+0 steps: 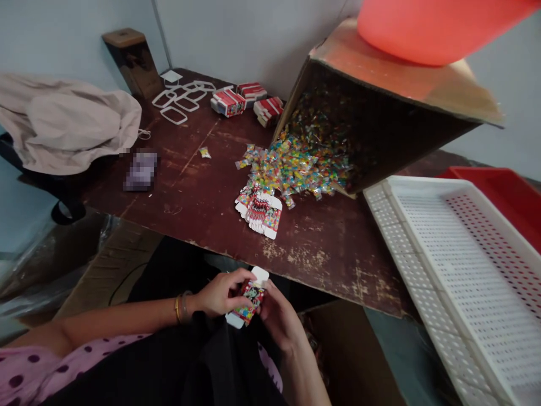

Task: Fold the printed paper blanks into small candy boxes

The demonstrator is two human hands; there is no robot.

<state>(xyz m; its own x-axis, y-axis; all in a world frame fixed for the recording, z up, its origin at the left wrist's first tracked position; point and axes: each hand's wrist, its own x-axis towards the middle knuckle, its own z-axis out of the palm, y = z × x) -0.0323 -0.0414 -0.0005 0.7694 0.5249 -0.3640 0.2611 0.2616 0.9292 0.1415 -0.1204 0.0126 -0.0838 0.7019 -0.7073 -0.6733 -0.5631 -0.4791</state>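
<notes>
Between my two hands is a small printed candy box [252, 293], red and multicoloured, with white flaps sticking out at its top and bottom ends. My left hand [224, 292] grips its left side, thumb across the printed face. Fingers of my right hand [279, 316] hold the right edge; some of them are hidden behind the box. Just beyond, on the table, lies a fanned stack of flat, unfolded candy boxes [260, 211]. A heap of small wrapped candies [291, 166] spills from a tipped cardboard carton [401, 96] behind that stack.
White perforated trays [378, 206] stand at the right beside a red tray [499, 180]. Bundled red boxes [228, 102] and white bands [174, 115] lie at the back. A beige cloth [76, 118] sits left; a red basin [422, 28] tops the carton. The table's front edge [220, 249] is near my hands.
</notes>
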